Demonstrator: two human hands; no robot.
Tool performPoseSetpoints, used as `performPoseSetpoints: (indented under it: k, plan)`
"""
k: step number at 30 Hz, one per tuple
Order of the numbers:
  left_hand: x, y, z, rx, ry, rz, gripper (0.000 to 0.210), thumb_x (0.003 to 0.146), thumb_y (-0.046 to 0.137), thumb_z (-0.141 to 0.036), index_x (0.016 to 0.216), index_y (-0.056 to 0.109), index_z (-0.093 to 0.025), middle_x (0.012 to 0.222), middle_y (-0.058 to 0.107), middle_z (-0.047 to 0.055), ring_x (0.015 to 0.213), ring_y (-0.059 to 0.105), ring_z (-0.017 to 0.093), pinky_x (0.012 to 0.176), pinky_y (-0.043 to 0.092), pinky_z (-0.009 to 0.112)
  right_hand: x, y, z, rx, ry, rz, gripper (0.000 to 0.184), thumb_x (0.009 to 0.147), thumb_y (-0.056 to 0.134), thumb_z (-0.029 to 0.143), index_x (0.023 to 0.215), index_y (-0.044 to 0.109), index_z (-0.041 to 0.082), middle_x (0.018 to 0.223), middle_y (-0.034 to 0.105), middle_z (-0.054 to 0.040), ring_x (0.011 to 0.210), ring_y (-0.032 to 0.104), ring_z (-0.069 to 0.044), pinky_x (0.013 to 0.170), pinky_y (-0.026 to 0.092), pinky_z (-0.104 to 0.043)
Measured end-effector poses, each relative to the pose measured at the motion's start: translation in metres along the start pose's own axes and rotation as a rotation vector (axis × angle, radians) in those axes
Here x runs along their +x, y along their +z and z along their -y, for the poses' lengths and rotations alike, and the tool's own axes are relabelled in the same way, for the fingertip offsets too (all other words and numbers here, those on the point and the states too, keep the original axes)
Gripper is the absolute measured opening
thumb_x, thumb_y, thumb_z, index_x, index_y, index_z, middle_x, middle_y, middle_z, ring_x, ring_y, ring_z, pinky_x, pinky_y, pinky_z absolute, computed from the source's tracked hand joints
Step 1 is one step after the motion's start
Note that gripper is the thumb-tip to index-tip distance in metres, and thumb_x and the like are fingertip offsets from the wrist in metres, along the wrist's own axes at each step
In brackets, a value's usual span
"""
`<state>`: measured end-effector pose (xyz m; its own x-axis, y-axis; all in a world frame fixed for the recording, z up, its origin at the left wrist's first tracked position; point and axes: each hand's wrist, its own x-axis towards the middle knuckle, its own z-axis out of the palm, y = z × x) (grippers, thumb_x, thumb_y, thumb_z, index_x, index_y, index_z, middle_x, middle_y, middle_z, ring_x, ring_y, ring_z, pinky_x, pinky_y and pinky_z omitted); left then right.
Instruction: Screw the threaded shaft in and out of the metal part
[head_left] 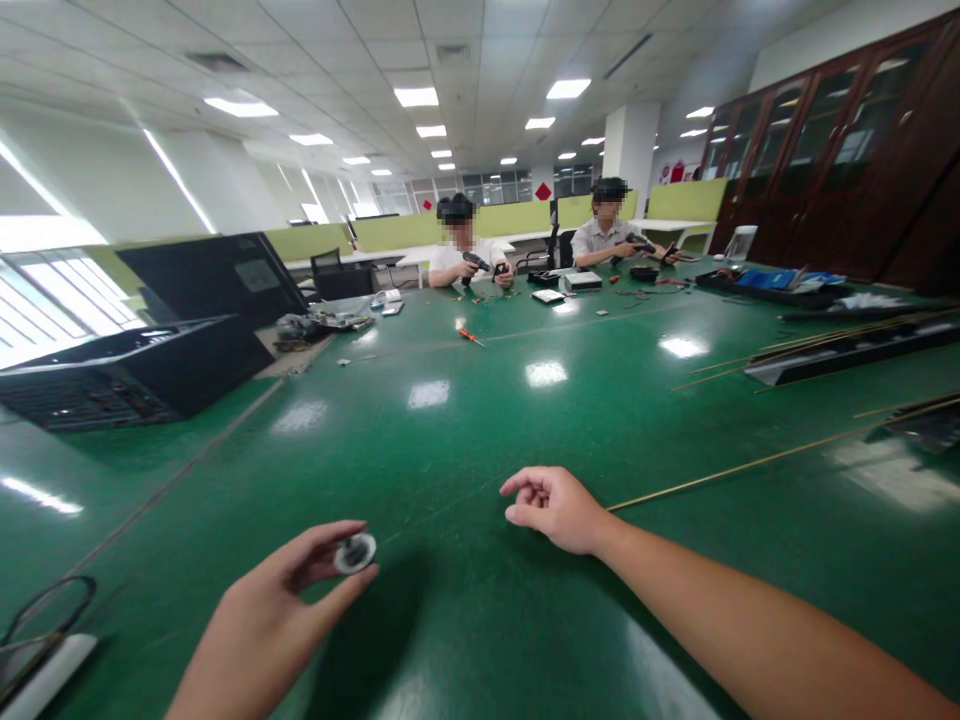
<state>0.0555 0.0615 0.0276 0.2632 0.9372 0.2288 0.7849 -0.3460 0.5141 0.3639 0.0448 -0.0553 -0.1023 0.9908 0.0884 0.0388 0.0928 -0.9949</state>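
Observation:
Between the thumb and fingers of my left hand (277, 610) is a small round piece with a white rim and a dark middle (355, 553), held above the green table (465, 430). Its kind is not clear. To the right, my right hand (559, 508) hovers over or rests on the table, index finger reaching out and the others loosely curled. Nothing shows in its fingers. A thin yellow rod (720, 482) lies on the table and passes out of sight behind my right wrist. Between the hands runs a faint line; I cannot tell whether it is thread or scratch.
A black metal case (142, 375) stands at left, with electronic parts (322, 322) beside it. An orange screwdriver (471, 338) lies farther back. At right are metal channels and rods (847, 348). Two people (469, 250) sit across the table, each with a power drill.

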Motion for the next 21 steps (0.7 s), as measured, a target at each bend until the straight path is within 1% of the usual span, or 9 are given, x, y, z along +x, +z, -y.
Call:
performPoseSetpoints:
  k: [1, 3, 5, 7, 10, 12, 15, 19, 21]
  plan:
    - [0.010, 0.011, -0.015, -0.051, 0.068, 0.065, 0.042, 0.073, 0.069, -0.055, 0.101, 0.069, -0.024, 0.095, 0.075, 0.003, 0.083, 0.071, 0.023, 0.079, 0.058, 0.035, 0.000, 0.000, 0.000, 0.009, -0.003, 0.002, 0.033, 0.072, 0.073, 0.025, 0.102, 0.066, 0.013, 0.065, 0.054, 0.0048, 0.053, 0.042, -0.007, 0.051, 0.034, -0.020]
    - [0.028, 0.035, -0.042, -0.123, 0.232, 0.146, 0.026, 0.077, 0.069, -0.040, 0.097, 0.070, -0.022, 0.095, 0.072, 0.004, 0.085, 0.068, 0.021, 0.079, 0.056, 0.032, -0.001, 0.001, 0.000, 0.024, -0.007, -0.002, 0.042, 0.070, 0.075, 0.024, 0.109, 0.063, 0.014, 0.068, 0.056, 0.0048, 0.053, 0.043, -0.007, 0.052, 0.035, -0.020]
    - [0.040, 0.062, -0.060, -0.142, 0.370, 0.180, 0.020, 0.078, 0.069, -0.029, 0.096, 0.072, -0.022, 0.092, 0.069, 0.004, 0.084, 0.066, 0.019, 0.077, 0.054, 0.030, -0.001, 0.001, 0.000, 0.020, -0.013, -0.020, 0.047, 0.069, 0.077, 0.023, 0.113, 0.062, 0.016, 0.073, 0.058, 0.0042, 0.054, 0.045, -0.007, 0.052, 0.037, -0.020]
    - [0.047, 0.085, -0.065, -0.154, 0.446, 0.193, 0.020, 0.080, 0.068, -0.025, 0.099, 0.073, -0.023, 0.092, 0.067, 0.004, 0.084, 0.065, 0.019, 0.077, 0.053, 0.030, 0.000, 0.001, -0.001, -0.023, -0.014, -0.048, 0.045, 0.068, 0.076, 0.021, 0.111, 0.064, 0.017, 0.077, 0.059, 0.0031, 0.056, 0.046, -0.007, 0.053, 0.038, -0.020]
    - [0.047, 0.107, -0.055, -0.196, 0.468, 0.200, 0.026, 0.082, 0.069, -0.024, 0.107, 0.071, -0.026, 0.096, 0.065, 0.004, 0.089, 0.064, 0.018, 0.080, 0.052, 0.030, 0.000, 0.002, -0.003, -0.115, -0.008, -0.076, 0.033, 0.070, 0.071, 0.016, 0.103, 0.069, 0.018, 0.081, 0.064, 0.0003, 0.063, 0.054, -0.010, 0.059, 0.043, -0.022]
    - [0.044, 0.113, -0.046, -0.235, 0.460, 0.189, 0.030, 0.081, 0.070, -0.022, 0.110, 0.070, -0.026, 0.100, 0.065, 0.004, 0.093, 0.063, 0.018, 0.084, 0.051, 0.030, -0.001, 0.003, -0.003, -0.163, -0.004, -0.067, 0.027, 0.073, 0.068, 0.016, 0.100, 0.071, 0.018, 0.082, 0.067, -0.0015, 0.069, 0.059, -0.013, 0.064, 0.046, -0.024]
    - [0.042, 0.113, -0.040, -0.289, 0.428, 0.144, 0.035, 0.078, 0.072, -0.017, 0.112, 0.067, -0.024, 0.100, 0.066, 0.003, 0.093, 0.063, 0.018, 0.084, 0.051, 0.031, -0.002, 0.004, -0.002, -0.244, 0.008, -0.042, 0.022, 0.076, 0.067, 0.019, 0.097, 0.074, 0.019, 0.080, 0.071, -0.0021, 0.068, 0.061, -0.015, 0.064, 0.046, -0.025]
    - [0.042, 0.112, -0.042, -0.322, 0.421, 0.134, 0.029, 0.076, 0.073, -0.014, 0.104, 0.067, -0.022, 0.096, 0.066, 0.003, 0.090, 0.063, 0.018, 0.081, 0.051, 0.030, -0.004, 0.004, -0.001, -0.318, 0.001, -0.048, 0.020, 0.076, 0.069, 0.022, 0.096, 0.076, 0.020, 0.083, 0.073, -0.0026, 0.070, 0.062, -0.016, 0.065, 0.046, -0.026]
    - [0.042, 0.113, -0.043, -0.329, 0.432, 0.136, 0.026, 0.078, 0.071, -0.014, 0.102, 0.067, -0.022, 0.097, 0.066, 0.003, 0.091, 0.063, 0.018, 0.082, 0.051, 0.031, -0.005, 0.004, 0.000, -0.353, -0.002, -0.058, 0.020, 0.077, 0.069, 0.023, 0.096, 0.076, 0.020, 0.081, 0.072, -0.0026, 0.069, 0.061, -0.016, 0.063, 0.045, -0.026]
